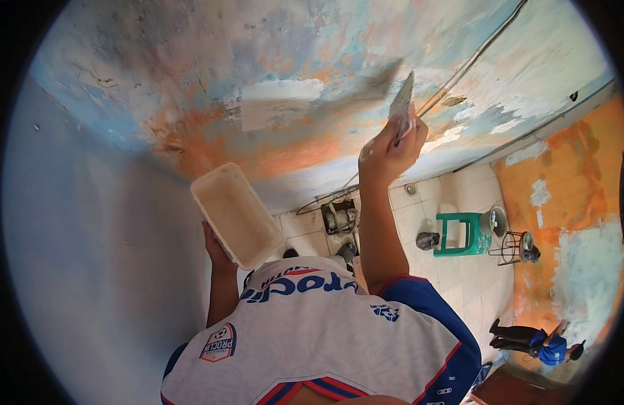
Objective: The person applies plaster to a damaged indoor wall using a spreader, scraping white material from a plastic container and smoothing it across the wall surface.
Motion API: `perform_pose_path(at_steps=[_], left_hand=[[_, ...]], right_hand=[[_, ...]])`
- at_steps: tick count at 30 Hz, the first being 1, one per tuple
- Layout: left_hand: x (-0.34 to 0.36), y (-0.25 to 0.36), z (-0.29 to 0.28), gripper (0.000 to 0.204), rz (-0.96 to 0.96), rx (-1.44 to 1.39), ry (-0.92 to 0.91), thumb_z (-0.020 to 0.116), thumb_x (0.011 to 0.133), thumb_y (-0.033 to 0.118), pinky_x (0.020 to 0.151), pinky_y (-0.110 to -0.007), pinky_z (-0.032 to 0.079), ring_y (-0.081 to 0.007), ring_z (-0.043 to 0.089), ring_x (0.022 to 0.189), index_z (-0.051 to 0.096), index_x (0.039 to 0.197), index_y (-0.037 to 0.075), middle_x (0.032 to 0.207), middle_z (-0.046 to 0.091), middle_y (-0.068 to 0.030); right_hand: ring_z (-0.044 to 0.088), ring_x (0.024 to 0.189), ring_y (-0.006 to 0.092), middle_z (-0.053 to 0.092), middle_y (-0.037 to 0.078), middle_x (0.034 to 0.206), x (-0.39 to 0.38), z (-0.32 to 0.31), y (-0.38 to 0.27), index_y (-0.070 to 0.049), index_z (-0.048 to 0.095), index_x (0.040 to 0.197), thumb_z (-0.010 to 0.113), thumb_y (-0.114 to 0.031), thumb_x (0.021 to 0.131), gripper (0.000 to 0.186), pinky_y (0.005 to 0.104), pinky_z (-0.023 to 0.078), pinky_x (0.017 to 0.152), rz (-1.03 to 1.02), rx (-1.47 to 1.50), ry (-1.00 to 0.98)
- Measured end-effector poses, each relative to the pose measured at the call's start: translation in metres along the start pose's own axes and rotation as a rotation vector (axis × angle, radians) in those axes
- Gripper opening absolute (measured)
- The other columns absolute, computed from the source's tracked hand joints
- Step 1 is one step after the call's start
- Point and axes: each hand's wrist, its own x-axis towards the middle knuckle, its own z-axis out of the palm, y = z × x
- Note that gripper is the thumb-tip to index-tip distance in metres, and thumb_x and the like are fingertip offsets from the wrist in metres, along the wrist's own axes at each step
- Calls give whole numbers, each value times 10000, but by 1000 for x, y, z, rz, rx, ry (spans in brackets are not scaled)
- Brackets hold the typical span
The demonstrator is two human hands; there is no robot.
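My right hand (387,150) is raised against the wall and grips a putty knife (401,101), whose grey blade lies on the flaking orange and blue wall (271,81). A fresh pale grey patch of filler (278,101) spreads to the left of the blade. My left hand (216,251) holds a cream rectangular plastic tray (236,214) from below, tilted, with a thin smear of filler inside. My white and blue shirt (312,331) fills the lower middle.
A cable (474,57) runs along the wall. On the tiled floor stand a green plastic stool (460,233), a small wire stand (513,246) and a machine (339,217). Another person in a blue cap (538,341) crouches at the orange far wall.
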Motion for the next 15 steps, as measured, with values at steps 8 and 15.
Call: perform_pose_path(at_steps=[8,15], left_hand=[[4,-5,12,642,-34,-73,-28,325,1056,564,1057,-447,479,-280,549,1290,399,1506,112,1459,517,-103],[1,-3,19,640,-72,-64,35,319,1057,564,1060,-449,477,-282,552,1285,410,1496,107,1450,526,-105]], right_hand=[[610,881,300,625,147,983,-46,8,-26,26,672,1075,586,32,915,182,394,504,791,-96,249,-376],[506,743,291,520,124,830,-15,13,44,17,590,989,547,-9,961,58,385,455,742,-165,-326,-25]])
